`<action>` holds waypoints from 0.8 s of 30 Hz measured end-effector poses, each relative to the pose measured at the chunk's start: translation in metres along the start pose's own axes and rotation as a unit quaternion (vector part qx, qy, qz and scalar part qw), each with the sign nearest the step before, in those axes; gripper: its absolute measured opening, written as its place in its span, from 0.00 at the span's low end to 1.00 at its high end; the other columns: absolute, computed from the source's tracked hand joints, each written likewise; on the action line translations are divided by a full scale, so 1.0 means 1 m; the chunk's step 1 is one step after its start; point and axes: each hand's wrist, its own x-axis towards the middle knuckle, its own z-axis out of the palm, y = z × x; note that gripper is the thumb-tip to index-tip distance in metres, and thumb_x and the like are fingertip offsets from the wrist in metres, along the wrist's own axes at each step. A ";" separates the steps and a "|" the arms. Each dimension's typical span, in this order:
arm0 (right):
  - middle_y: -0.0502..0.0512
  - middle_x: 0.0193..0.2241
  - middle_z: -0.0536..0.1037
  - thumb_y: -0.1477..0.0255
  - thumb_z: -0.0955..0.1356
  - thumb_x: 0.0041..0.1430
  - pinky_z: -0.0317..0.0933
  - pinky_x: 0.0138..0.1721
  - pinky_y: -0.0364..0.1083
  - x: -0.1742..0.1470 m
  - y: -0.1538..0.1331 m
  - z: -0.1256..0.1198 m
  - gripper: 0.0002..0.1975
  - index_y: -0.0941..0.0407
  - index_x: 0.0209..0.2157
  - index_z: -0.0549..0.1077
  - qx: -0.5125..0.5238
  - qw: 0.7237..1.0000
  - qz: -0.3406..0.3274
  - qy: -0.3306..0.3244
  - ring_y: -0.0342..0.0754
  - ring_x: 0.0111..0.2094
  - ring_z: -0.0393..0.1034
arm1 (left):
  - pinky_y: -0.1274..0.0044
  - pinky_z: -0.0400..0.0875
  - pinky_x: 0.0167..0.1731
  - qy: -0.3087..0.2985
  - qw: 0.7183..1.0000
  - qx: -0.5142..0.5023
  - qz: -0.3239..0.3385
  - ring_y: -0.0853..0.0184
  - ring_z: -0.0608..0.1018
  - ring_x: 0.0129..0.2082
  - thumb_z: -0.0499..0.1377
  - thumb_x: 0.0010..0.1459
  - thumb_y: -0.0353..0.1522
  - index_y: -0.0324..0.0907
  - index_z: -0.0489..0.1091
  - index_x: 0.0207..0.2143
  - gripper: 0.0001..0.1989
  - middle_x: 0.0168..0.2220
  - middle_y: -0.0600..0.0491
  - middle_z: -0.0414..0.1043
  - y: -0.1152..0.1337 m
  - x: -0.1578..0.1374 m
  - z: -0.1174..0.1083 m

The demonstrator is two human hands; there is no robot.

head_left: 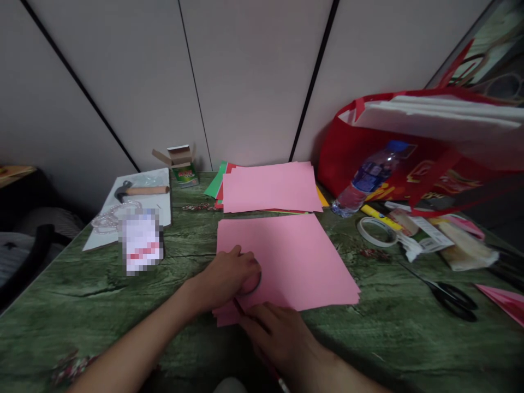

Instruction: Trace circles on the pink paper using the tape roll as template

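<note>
A stack of pink paper sheets (303, 262) lies in front of me on the green table. My left hand (229, 273) is closed round a small round object with a thin dark rim (257, 285), resting on the near left part of the top sheet. Pink shows inside that rim; its exact kind is unclear. My right hand (282, 330), closed near the lower edge of the stack, grips a slim dark red pencil (238, 307). Its tip end points up and left, close beneath my left hand. The pencil's middle is hidden by my fingers.
More pink sheets (270, 188) lie over coloured paper at the back. Rightward are a water bottle (366, 180), a red bag (339, 147), a tape roll (362, 232) and scissors (452, 300). On the left stand a small green box (185, 173), a hammer (145, 190) and a blurred white item (141, 240).
</note>
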 end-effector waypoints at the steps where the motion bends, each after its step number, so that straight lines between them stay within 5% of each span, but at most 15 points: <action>1: 0.52 0.27 0.75 0.78 0.63 0.58 0.52 0.18 0.42 -0.001 0.000 0.001 0.07 0.57 0.36 0.70 -0.005 1.000 0.000 -0.004 0.44 0.23 0.66 | 0.75 0.62 0.28 0.000 1.000 -0.001 0.001 0.62 0.67 0.39 0.49 0.56 0.21 0.44 0.67 0.41 0.14 0.44 0.51 0.67 0.000 0.000 0.000; 16: 0.49 0.19 0.69 0.77 0.63 0.55 0.46 0.18 0.45 -0.010 0.000 -0.011 0.02 0.57 0.31 0.67 -0.029 0.999 0.011 0.022 0.45 0.20 0.62 | 0.75 0.64 0.29 0.007 1.000 0.011 0.007 0.62 0.67 0.39 0.53 0.54 0.22 0.46 0.65 0.41 0.14 0.43 0.51 0.66 -0.004 0.000 0.003; 24: 0.53 0.27 0.74 0.76 0.64 0.57 0.52 0.19 0.45 0.002 -0.006 -0.006 0.08 0.59 0.40 0.67 -0.007 0.998 -0.019 -0.056 0.47 0.24 0.66 | 0.72 0.66 0.39 0.007 1.000 -0.022 0.020 0.62 0.67 0.42 0.54 0.53 0.23 0.47 0.66 0.45 0.17 0.45 0.50 0.65 -0.011 0.003 0.003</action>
